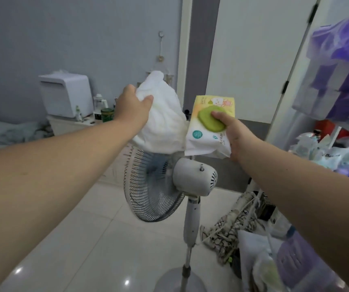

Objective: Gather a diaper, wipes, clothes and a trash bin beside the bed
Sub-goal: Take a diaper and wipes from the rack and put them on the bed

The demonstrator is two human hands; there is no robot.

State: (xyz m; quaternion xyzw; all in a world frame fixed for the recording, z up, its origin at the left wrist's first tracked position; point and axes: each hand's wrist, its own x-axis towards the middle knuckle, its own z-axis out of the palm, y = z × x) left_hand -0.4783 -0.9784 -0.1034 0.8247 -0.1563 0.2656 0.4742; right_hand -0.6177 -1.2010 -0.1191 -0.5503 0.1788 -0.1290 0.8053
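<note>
Left hand point(132, 106) has its fingers curled into a white diaper point(161, 114), thumb pinching the soft, crinkly padding, the other fingertips hidden behind it. The diaper is bunched and puffy, long axis roughly upright, one end poking up. Right hand point(231, 133) grips the wipes point(208, 125) from the right, thumb pressed on the smooth green oval lid, fingers out of sight underneath. It's a floppy plastic pack, yellow on top and white lower down, long axis running up and away, touching the diaper's edge. Both are held out at arm's length above a white fan point(169, 182) with a wire grille. Bed point(2, 131) is far left, cut off. The shelf clutter on the right is too blurry to read.
</note>
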